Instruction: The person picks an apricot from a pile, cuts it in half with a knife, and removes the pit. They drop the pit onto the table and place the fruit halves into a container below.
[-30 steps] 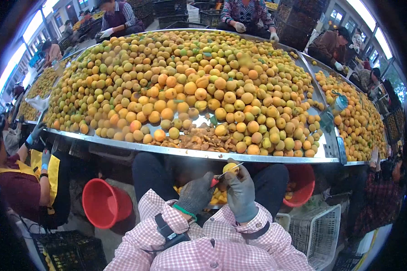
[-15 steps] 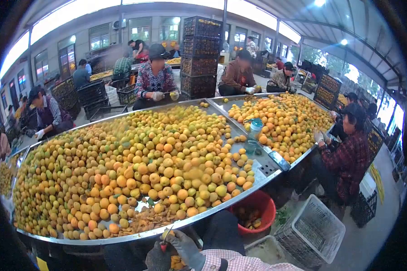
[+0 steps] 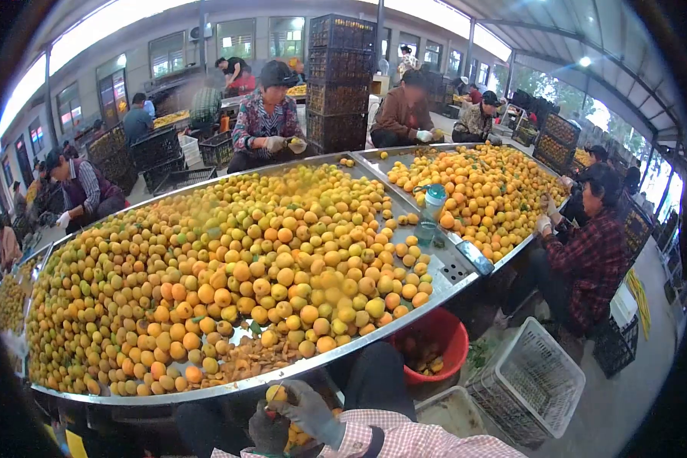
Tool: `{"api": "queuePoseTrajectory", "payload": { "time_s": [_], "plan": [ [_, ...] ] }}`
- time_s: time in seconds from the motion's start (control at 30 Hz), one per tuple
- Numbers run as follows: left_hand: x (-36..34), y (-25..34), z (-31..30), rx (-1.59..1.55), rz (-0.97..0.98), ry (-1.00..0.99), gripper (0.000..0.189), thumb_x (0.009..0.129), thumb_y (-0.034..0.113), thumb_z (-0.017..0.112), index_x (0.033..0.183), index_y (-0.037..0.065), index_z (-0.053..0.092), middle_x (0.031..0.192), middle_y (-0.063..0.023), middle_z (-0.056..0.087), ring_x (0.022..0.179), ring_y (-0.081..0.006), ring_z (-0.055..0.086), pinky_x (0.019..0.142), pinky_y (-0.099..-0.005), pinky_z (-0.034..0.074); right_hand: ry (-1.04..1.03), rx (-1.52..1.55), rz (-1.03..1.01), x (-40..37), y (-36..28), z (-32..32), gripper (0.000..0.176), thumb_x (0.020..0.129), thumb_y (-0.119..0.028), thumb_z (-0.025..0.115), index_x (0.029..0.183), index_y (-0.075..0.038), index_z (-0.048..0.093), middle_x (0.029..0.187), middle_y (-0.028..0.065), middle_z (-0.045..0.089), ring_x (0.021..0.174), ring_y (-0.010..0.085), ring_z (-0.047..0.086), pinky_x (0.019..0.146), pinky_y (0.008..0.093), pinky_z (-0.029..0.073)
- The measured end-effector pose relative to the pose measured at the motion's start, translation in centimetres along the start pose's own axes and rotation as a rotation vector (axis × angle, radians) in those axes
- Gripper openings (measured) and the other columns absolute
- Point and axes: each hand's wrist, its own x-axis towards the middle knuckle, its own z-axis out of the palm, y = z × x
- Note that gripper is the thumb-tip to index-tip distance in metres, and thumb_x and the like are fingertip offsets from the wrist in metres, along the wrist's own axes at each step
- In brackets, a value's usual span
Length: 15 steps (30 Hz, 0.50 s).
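Note:
At the bottom of the head view, my left hand (image 3: 269, 432), in a dark glove, is closed at the underside of a yellow-orange apricot (image 3: 275, 393). My right hand (image 3: 311, 412), in a grey glove, curls over the fruit from the right, fingers bent. A small red bit of a knife handle (image 3: 271, 414) shows between the hands; its blade is hidden. Beneath them, partly covered, lie cut apricot pieces (image 3: 296, 437). Just beyond is a metal table (image 3: 229, 389) heaped with apricots (image 3: 206, 294), with brown scraps (image 3: 259, 357) near its front edge.
Right of my knees stand a red basin (image 3: 443, 343) with some fruit and a grey plastic crate (image 3: 530, 382). A water bottle (image 3: 430, 214) and a phone (image 3: 475, 258) rest on the table divider. Several people sit around the tables; stacked black crates (image 3: 340, 84) stand behind.
The knife blade, visible before against the apricot, is now out of sight. My right hand has shifted slightly up and left, over the fruit. The view has tilted slightly.

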Motion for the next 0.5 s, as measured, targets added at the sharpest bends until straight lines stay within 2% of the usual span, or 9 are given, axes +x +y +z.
{"api": "queuePoseTrajectory", "payload": {
  "time_s": [0.07,0.13,0.17,0.2,0.27,0.33,0.37,0.4,0.5],
  "plan": [
    [-0.2,-0.7,1.1,-0.156,0.06,0.096,0.023,0.088,0.022,0.054,0.104,0.007,0.058,0.077,-0.017,0.061,0.067,-0.0275,0.06,0.061,-0.0363,0.049,0.092,-0.588,-0.18,-0.3,-1.3,-0.1,0.046,0.08,-0.022,0.071,0.116,-0.001,0.052,0.107,0.0072,0.057,0.096,0.0152,0.057,0.083,0.0284,0.047],
    [-0.2,1.2,-0.5,-0.626,-0.127,0.149,0.016,0.085,0.022,0.059,0.091,0.007,0.059,0.07,-0.009,0.06,0.06,-0.0205,0.058,0.056,-0.0313,0.047,0.182,-0.424,-0.367,1.7,2.3,-1.4,0.049,0.08,-0.031,0.07,0.114,0.0,0.053,0.1,0.0106,0.058,0.092,0.0154,0.056,0.08,0.0291,0.047],
    [1.1,4.9,-3.7,-0.925,-0.399,0.105,0.018,0.082,0.023,0.064,0.081,0.006,0.059,0.064,-0.003,0.059,0.055,-0.0162,0.057,0.051,-0.0297,0.044,0.167,-0.578,-0.233,0.0,-4.1,-0.9,0.049,0.082,-0.033,0.066,0.114,0.001,0.052,0.093,0.0088,0.058,0.086,0.0138,0.056,0.076,0.0273,0.047],
    [2.1,7.9,-6.9,-0.829,-0.32,0.2,0.016,0.083,0.014,0.064,0.07,0.006,0.057,0.06,0.005,0.051,0.054,-0.0044,0.047,0.048,-0.0204,0.037,0.196,-0.26,-0.066,1.3,-2.5,-2.0,0.046,0.084,-0.032,0.063,0.115,0.001,0.052,0.088,0.0069,0.06,0.079,0.0143,0.057,0.071,0.0271,0.047],
    [2.3,5.6,-6.9,-1.481,-0.337,0.123,0.005,0.082,0.006,0.063,0.078,0.003,0.061,0.068,0.0011,0.055,0.057,-0.0068,0.05,0.05,-0.021,0.039,0.028,0.271,0.265,1.5,-2.5,-4.4,0.036,0.091,-0.041,0.048,0.097,-0.007,0.055,0.084,0.0076,0.061,0.074,0.0126,0.056,0.066,0.0247,0.044],
    [2.5,6.0,-7.4,-1.017,-0.143,0.219,0.01,0.078,0.0,0.067,0.086,0.001,0.061,0.076,-0.0044,0.061,0.069,-0.0132,0.059,0.064,-0.0243,0.049,-0.108,0.586,0.307,0.6,-1.0,-5.3,0.039,0.095,-0.042,0.04,0.097,-0.007,0.056,0.085,0.0083,0.061,0.077,0.0181,0.059,0.069,0.029,0.048],
    [2.2,6.7,-8.2,-1.175,-0.317,0.029,0.02,0.073,-0.001,0.071,0.09,0.0,0.06,0.084,-0.0063,0.064,0.076,-0.0159,0.061,0.072,-0.0272,0.051,-0.077,0.614,0.379,0.0,-1.3,-4.9,0.039,0.095,-0.042,0.041,0.099,-0.006,0.056,0.085,0.0084,0.062,0.077,0.0186,0.06,0.07,0.0299,0.049],
    [2.4,8.4,-8.8,-0.875,0.088,0.065,0.03,0.072,0.0,0.073,0.098,0.0,0.058,0.09,-0.0078,0.065,0.081,-0.0172,0.062,0.075,-0.0292,0.052,-0.042,0.64,0.447,-0.8,-1.5,-4.5,0.04,0.094,-0.043,0.042,0.1,-0.006,0.056,0.084,0.0085,0.062,0.077,0.019,0.061,0.071,0.0307,0.049],
    [1.6,7.1,-7.7,-0.666,0.109,-0.15,0.057,0.067,0.024,0.081,0.112,0.005,0.053,0.099,-0.0133,0.065,0.088,-0.023,0.065,0.076,-0.0325,0.052,-0.198,0.666,0.465,-1.6,-0.2,-3.7,0.039,0.094,-0.041,0.044,0.104,-0.005,0.056,0.091,0.0073,0.062,0.076,0.0197,0.061,0.073,0.032,0.05]
  ]
}}
